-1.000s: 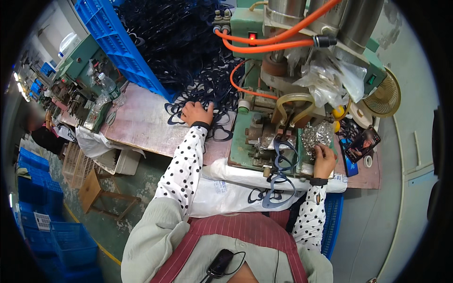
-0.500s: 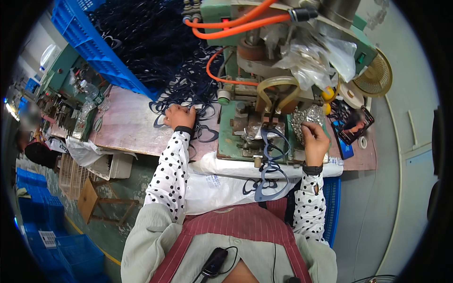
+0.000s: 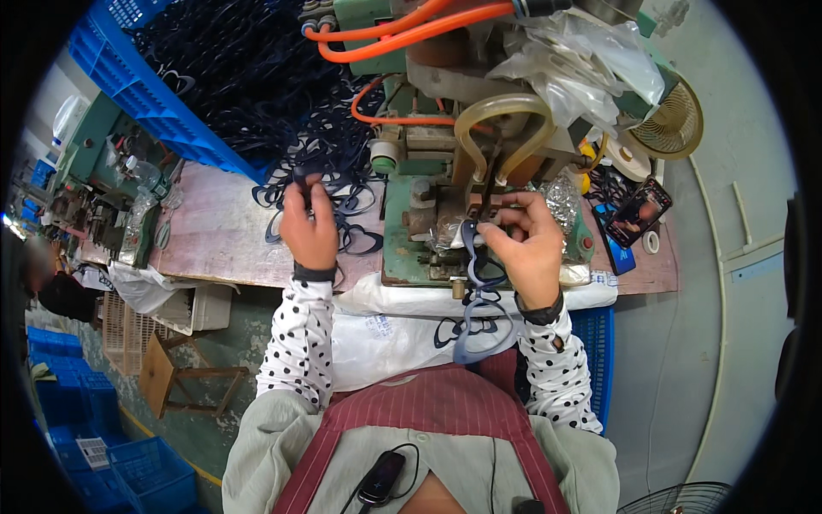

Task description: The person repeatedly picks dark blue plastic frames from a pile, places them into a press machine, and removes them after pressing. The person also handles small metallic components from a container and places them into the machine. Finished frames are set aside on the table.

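Right hand (image 3: 533, 261) has shifted from metal bits (image 3: 562, 201) — now at blue loops (image 3: 463, 345).

Over the pink table (image 3: 218, 227), the left hand (image 3: 310, 231) can pass leftward; behind, the blue crate (image 3: 156, 101) blocks it, and tan hoses (image 3: 505, 102) crowd the right hand (image 3: 533, 255).

Machine (image 3: 428, 137) on table (image 3: 223, 231), crate (image 3: 145, 98) and straps (image 3: 248, 81) left, phone (image 3: 638, 214) right.

Wooden stool (image 3: 157, 375) near blue crates (image 3: 147, 473), plastic bottle (image 3: 144, 171), lit phone (image 3: 638, 214).
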The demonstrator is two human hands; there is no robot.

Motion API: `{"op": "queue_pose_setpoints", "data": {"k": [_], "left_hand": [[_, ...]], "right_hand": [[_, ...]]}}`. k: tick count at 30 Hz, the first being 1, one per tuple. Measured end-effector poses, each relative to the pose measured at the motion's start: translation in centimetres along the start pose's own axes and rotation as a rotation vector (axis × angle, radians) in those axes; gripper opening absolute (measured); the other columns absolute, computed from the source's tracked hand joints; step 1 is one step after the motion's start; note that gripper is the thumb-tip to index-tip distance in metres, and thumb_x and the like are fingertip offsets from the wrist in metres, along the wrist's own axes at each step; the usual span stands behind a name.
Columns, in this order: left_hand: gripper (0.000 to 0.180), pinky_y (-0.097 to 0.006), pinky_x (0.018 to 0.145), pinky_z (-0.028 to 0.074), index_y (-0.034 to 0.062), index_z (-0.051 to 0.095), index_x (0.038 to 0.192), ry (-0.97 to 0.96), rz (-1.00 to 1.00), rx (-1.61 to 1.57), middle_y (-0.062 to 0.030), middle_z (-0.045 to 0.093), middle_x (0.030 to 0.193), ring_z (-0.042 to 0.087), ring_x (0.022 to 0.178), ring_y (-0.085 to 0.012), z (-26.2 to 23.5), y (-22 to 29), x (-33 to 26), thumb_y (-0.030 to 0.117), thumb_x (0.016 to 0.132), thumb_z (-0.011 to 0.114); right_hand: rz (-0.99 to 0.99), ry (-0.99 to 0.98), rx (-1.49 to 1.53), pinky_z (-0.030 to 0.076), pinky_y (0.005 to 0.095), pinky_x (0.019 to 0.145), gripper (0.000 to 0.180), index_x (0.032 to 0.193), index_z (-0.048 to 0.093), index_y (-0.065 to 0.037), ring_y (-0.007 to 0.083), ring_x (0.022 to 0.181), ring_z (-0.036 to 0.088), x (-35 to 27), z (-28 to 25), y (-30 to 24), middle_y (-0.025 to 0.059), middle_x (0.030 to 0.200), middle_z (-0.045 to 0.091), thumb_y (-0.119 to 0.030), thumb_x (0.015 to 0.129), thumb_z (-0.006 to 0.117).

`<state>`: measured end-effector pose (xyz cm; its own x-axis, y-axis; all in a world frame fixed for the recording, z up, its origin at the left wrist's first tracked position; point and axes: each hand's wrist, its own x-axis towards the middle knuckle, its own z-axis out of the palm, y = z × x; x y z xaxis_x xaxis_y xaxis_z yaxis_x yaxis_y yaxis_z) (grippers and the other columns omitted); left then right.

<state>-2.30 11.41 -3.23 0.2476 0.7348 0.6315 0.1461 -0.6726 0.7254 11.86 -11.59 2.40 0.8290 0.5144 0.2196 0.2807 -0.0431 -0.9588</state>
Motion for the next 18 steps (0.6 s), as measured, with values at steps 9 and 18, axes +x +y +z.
{"op": "queue_pose_setpoints", "data": {"k": [9,18], "left_hand": [[0.017,-0.036,0.078,0.05,-0.0022,0.062,0.107,-0.184,0.383,-0.336,-0.0141,0.065,0.097,0.063,0.083,-0.0277,-0.1,9.7,-0.6,0.0,0.091,0.057],[0.031,-0.043,0.088,0.052,-0.0009,0.064,0.11,-0.416,0.958,-0.426,-0.0154,0.066,0.105,0.065,0.097,-0.0289,0.9,9.4,-3.9,0.006,0.079,0.064]], "right_hand": [[0.02,0.02,0.359,0.034,0.0167,0.055,0.055,0.118,0.041,0.002,0.0022,0.064,0.043,0.2,1.6,2.1,0.0043,0.088,0.065,0.004,0.074,0.073],[-0.101,0.014,0.193,0.039,0.0185,0.058,0.05,0.117,0.046,0.002,0.0044,0.066,0.05,0.2,1.2,2.0,0.0054,0.085,0.067,0.003,0.074,0.073]]}}
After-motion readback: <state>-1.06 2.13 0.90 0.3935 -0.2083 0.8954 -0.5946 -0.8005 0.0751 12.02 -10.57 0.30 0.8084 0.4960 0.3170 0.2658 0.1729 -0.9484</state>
